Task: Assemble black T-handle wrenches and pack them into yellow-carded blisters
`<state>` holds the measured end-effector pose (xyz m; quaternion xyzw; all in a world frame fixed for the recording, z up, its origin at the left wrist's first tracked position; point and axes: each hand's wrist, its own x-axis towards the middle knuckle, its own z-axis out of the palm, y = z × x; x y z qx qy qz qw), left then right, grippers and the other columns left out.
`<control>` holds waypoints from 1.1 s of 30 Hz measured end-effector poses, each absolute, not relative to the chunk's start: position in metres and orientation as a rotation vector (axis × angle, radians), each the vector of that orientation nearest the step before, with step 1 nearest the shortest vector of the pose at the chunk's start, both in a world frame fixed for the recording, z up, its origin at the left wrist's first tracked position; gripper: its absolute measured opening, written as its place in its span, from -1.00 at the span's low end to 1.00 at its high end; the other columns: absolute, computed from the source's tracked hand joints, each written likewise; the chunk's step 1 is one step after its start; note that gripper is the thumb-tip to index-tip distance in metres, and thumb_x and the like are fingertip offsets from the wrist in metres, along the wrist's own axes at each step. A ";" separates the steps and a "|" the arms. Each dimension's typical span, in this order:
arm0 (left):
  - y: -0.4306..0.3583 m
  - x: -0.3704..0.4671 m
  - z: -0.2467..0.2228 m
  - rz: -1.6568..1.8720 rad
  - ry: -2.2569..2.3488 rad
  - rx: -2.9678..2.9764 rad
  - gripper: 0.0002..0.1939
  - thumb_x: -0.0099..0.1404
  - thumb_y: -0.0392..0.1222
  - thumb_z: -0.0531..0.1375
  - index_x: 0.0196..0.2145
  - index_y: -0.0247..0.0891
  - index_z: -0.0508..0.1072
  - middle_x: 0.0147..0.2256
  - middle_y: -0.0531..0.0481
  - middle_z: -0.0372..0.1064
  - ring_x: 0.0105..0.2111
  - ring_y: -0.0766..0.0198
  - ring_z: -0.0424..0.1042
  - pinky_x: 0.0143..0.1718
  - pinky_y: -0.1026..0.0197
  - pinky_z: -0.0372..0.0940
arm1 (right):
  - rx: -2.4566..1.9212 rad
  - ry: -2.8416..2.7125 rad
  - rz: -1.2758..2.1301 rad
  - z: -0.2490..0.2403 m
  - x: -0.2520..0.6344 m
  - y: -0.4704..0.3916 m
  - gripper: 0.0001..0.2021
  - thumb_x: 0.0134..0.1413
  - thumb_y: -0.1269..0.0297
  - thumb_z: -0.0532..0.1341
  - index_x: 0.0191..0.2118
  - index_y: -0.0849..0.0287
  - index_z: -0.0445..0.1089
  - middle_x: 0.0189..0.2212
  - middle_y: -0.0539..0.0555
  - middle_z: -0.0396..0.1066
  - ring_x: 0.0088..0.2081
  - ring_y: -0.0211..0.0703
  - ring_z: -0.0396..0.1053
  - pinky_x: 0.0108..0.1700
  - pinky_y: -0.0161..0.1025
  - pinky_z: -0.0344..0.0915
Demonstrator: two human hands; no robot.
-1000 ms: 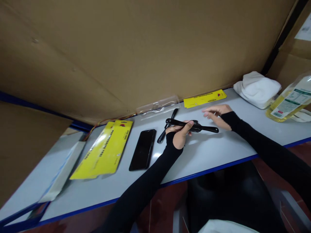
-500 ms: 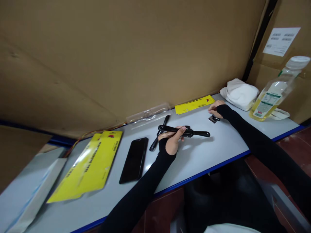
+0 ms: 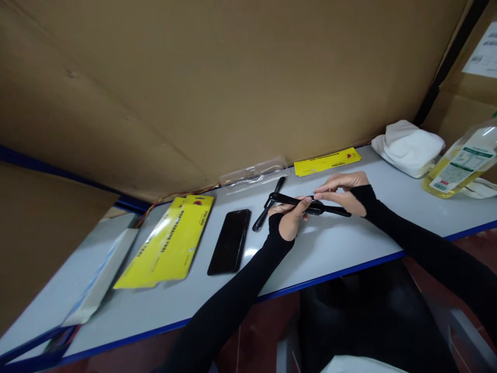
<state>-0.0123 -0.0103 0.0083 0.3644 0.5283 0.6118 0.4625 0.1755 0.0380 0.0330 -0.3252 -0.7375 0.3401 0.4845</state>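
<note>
The brown cardboard wall (image 3: 233, 77) fills my view beyond the pale tabletop (image 3: 341, 235). I have both black-sleeved arms in over its blue near edge: the left forearm (image 3: 236, 298) slants up and to the right, while the right forearm (image 3: 423, 241) runs in from the lower right. Yellow cards (image 3: 166, 243) lie to the left, with a dark phone (image 3: 230, 242) between them and my left forearm. My left hand (image 3: 291, 220) is wrapped around a black tool (image 3: 318, 208), thumb over it, its near end crossing above a second tool (image 3: 259, 220). My right hand (image 3: 351, 185) meets it opposite, thumb and forefinger together at the middle; I cannot tell whether they pinch anything.
</note>
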 end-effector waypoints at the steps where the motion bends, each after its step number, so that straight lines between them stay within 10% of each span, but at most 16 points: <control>1: -0.010 -0.013 0.007 1.503 1.279 0.884 -0.65 -0.08 -0.01 0.59 -0.42 -0.31 0.72 -0.40 -0.14 0.64 -0.56 0.29 0.45 -0.57 0.23 0.30 | -0.800 -1.811 0.806 0.030 0.173 0.034 -0.72 0.14 -0.10 0.46 -0.27 0.00 0.72 -0.32 0.09 0.63 -0.34 -0.12 0.48 -0.26 -0.13 0.46; 9: -0.005 -0.015 -0.002 1.483 1.313 0.802 -0.62 -0.14 0.00 0.61 -0.47 -0.33 0.69 -0.45 -0.11 0.60 -0.60 0.35 0.38 -0.59 0.23 0.30 | -0.648 -2.086 0.416 0.014 0.177 0.043 -0.74 0.47 0.20 0.21 -0.07 -0.04 0.70 -0.14 0.13 0.66 -0.01 -0.02 0.44 -0.05 -0.05 0.45; 17: -0.009 -0.011 -0.003 1.528 1.360 0.870 -0.65 -0.07 0.02 0.57 -0.44 -0.30 0.72 -0.41 -0.12 0.63 -0.60 0.35 0.38 -0.57 0.23 0.31 | -0.625 -2.233 -0.074 0.010 0.177 0.036 -0.81 0.27 0.39 0.37 -0.10 -0.04 0.69 -0.21 0.12 0.61 0.02 0.10 0.36 0.03 0.11 0.26; 33: -0.019 -0.003 0.004 1.508 1.403 0.974 -0.72 -0.01 -0.02 0.54 -0.43 -0.27 0.71 -0.45 -0.09 0.62 -0.59 0.30 0.41 -0.57 0.21 0.32 | -0.991 -1.886 0.969 0.032 0.172 0.023 -0.78 -0.07 0.08 0.55 -0.44 0.09 0.62 -0.40 0.03 0.62 -0.36 -0.14 0.53 -0.17 -0.18 0.39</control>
